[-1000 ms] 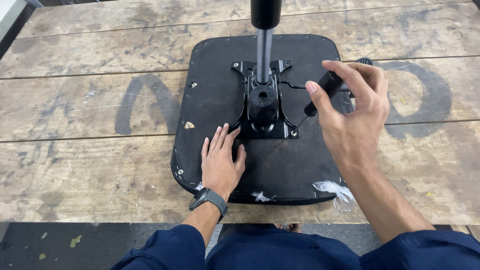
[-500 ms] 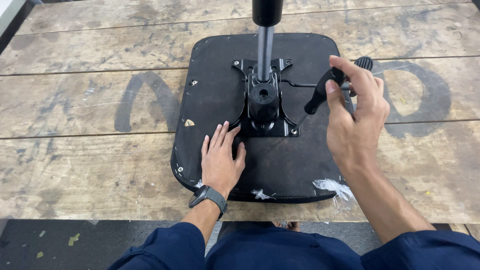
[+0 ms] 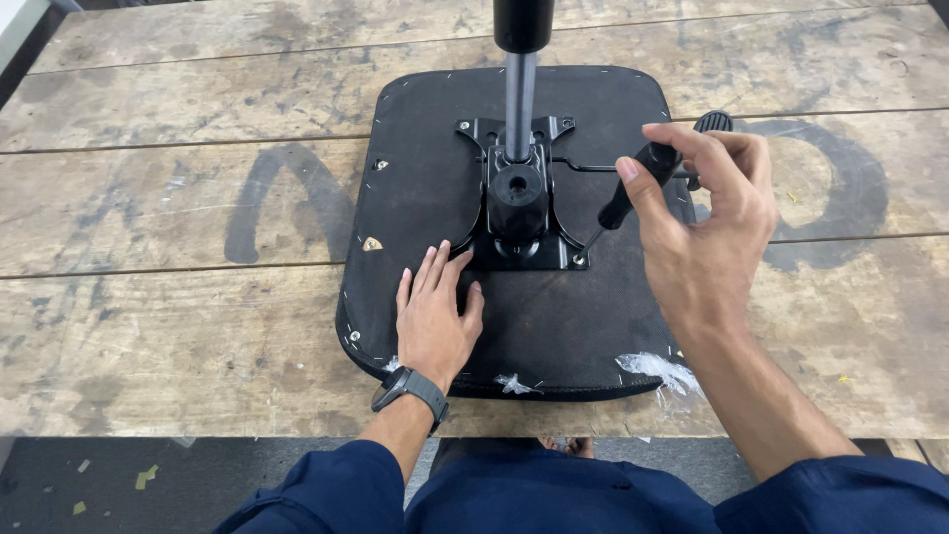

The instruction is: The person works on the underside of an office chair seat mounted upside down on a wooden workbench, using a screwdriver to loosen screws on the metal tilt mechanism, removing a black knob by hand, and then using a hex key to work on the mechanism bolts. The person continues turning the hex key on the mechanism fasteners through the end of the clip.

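A black chair seat (image 3: 425, 188) lies upside down on a wooden table (image 3: 178, 227). A black metal mounting plate (image 3: 518, 203) with a grey gas cylinder (image 3: 520, 94) rising from it sits in the seat's middle. My left hand (image 3: 435, 316) rests flat on the seat, just in front of the plate's near left corner. My right hand (image 3: 707, 222) grips a black-handled screwdriver (image 3: 633, 183), whose tip points down at the plate's near right corner. A lever with a black knob (image 3: 712, 122) sticks out to the right behind my right hand.
The table is made of worn planks with large dark painted marks (image 3: 287, 198). Torn white plastic scraps (image 3: 652, 368) cling to the seat's near edge. A dark floor (image 3: 119, 475) shows below the table's front edge.
My right hand has shifted slightly with the screwdriver, bringing its tip down to the plate's near right corner. The left hand has stayed in place.
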